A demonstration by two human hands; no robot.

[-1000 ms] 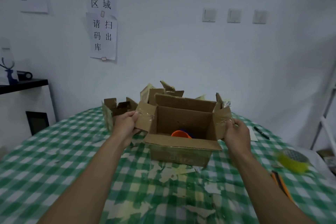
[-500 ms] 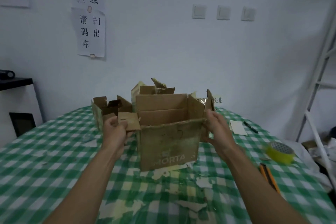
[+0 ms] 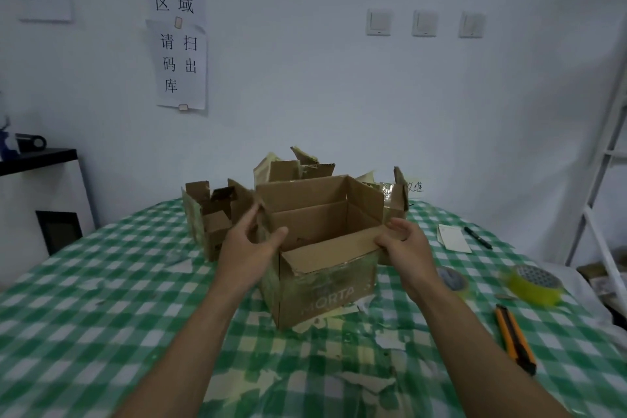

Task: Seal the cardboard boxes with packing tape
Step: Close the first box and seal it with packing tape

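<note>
Yellow tape roll (image 3: 532, 285) at right, blurred

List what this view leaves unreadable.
Head view only.
Box contents: hidden by its near flap and wall.
Grey roll: partly behind the right forearm.
Yellow roll: blurred.
Writing behind the boxes: partly covered by a flap.

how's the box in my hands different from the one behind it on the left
The held box looks larger than the back-left box. The held box has pale MORTA lettering on its front; none shows on the back-left box. The left hand and right hand grip the held box's top edges; no hand holds the back-left box. Both are open-topped brown cardboard on the checked tablecloth.
</note>
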